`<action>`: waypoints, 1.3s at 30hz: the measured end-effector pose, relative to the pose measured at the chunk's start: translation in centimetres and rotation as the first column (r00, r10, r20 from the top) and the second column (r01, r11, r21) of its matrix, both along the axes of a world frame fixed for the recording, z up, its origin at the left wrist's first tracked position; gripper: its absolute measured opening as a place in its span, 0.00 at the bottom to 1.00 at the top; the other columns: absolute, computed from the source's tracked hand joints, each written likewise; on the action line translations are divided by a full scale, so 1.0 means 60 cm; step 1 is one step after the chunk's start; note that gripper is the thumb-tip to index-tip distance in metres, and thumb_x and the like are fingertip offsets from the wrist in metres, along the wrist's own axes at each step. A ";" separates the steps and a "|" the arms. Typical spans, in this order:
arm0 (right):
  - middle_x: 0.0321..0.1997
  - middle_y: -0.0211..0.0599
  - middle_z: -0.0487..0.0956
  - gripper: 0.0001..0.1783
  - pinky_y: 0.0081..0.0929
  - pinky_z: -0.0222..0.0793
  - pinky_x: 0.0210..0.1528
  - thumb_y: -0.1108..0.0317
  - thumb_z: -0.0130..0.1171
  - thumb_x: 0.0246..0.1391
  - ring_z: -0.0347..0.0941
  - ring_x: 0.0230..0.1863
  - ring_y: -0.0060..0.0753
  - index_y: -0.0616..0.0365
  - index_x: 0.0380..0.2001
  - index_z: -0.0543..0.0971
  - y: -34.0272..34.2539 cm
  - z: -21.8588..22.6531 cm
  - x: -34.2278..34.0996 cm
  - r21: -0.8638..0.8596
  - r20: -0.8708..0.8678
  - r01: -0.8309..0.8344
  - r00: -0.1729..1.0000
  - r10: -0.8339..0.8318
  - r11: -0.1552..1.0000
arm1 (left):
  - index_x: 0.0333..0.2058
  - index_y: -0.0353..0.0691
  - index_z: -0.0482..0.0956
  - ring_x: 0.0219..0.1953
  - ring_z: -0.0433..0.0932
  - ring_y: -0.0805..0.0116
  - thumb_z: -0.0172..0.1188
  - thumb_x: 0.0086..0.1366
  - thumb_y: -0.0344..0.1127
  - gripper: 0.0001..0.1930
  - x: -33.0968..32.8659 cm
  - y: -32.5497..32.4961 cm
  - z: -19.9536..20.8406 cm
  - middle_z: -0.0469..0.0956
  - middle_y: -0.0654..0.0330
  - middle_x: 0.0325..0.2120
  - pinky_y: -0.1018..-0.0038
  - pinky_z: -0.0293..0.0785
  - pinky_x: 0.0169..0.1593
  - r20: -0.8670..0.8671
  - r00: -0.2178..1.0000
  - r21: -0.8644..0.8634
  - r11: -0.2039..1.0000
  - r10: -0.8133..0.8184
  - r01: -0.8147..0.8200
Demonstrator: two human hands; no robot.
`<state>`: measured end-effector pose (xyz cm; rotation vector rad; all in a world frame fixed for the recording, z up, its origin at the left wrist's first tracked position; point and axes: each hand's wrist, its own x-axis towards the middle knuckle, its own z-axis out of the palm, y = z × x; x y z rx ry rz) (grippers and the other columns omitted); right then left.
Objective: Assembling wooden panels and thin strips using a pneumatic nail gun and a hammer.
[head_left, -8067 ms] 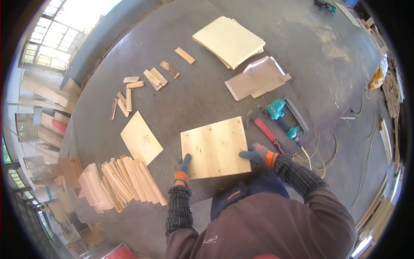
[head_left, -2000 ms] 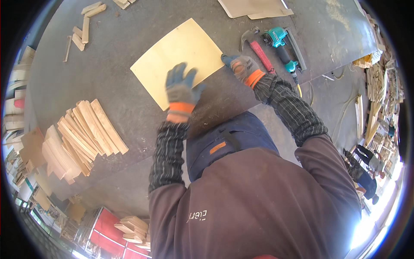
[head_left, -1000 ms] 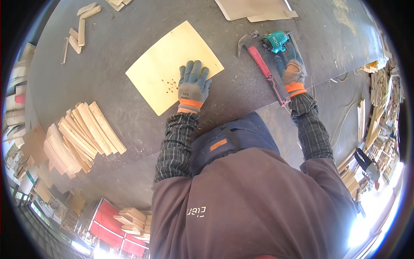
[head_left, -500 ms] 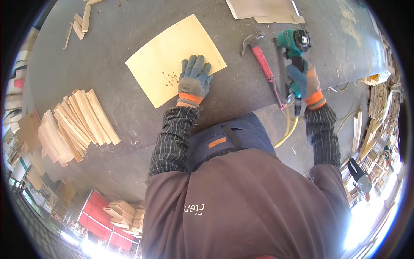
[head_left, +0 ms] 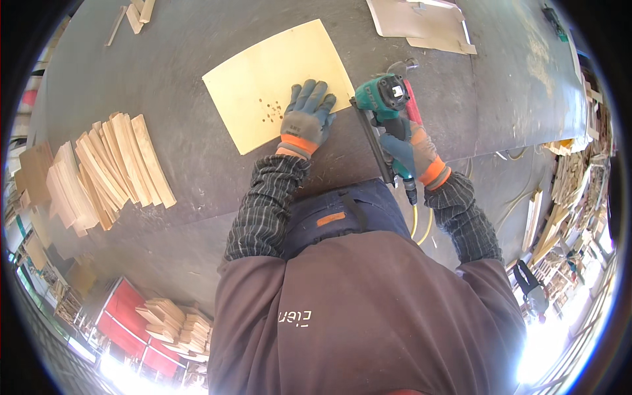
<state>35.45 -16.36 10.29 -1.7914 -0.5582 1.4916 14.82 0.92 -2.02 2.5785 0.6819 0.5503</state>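
Note:
My left hand (head_left: 305, 118), in a grey-blue work glove with an orange cuff, lies flat on a pale thin wooden board (head_left: 280, 62). Several small dark spots show on the board beside my fingers. My right hand (head_left: 411, 151), gloved alike, is wrapped round the handle of a teal and black nail gun (head_left: 382, 95). The gun's nose end is close to the board's right corner; whether they touch I cannot tell. A yellow air hose (head_left: 421, 230) runs down from the gun's handle. Partly hidden behind the gun lies a claw hammer (head_left: 413, 105) with a red grip.
Wooden strips (head_left: 125, 161) lie in a fanned row on the left of the dark worktable (head_left: 217, 178). A few short sticks (head_left: 139, 14) and some cardboard (head_left: 421, 26) are at the far side. Another person (head_left: 532, 293) stands at the far right, by stacked timber (head_left: 573, 178).
My right hand has carried the nail gun leftward, from beyond the hammer to the board's right corner. It covers part of the hammer now. My left hand stays on the board; the whole view has shifted slightly.

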 end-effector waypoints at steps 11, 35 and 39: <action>0.34 0.30 0.80 0.20 0.27 0.73 0.33 0.64 0.67 0.58 0.76 0.30 0.21 0.62 0.51 0.82 -0.009 0.027 -0.006 -0.015 -0.017 0.069 0.997 -0.069 0.998 | 0.51 0.44 0.88 0.70 0.69 0.47 0.72 0.61 0.40 0.19 -0.004 -0.002 -0.002 0.75 0.54 0.65 0.46 0.64 0.74 -0.006 1.000 0.005 1.000 -0.004 0.004; 0.30 0.25 0.75 0.27 0.23 0.71 0.31 0.71 0.58 0.61 0.72 0.28 0.19 0.62 0.64 0.76 -0.013 0.062 -0.141 0.036 0.109 -0.107 0.989 0.103 0.994 | 0.53 0.38 0.86 0.49 0.87 0.54 0.77 0.57 0.31 0.23 -0.372 0.053 -0.001 0.85 0.47 0.52 0.68 0.85 0.52 -0.027 0.941 -0.394 0.861 0.339 -0.321; 0.35 0.26 0.80 0.19 0.22 0.71 0.36 0.68 0.63 0.60 0.72 0.34 0.17 0.63 0.53 0.80 0.022 0.081 -0.183 0.009 0.028 -0.108 0.994 0.108 0.994 | 0.50 0.41 0.87 0.48 0.86 0.49 0.75 0.56 0.34 0.21 -0.377 0.035 -0.028 0.85 0.49 0.51 0.60 0.84 0.50 0.021 0.916 -0.371 0.854 0.401 -0.366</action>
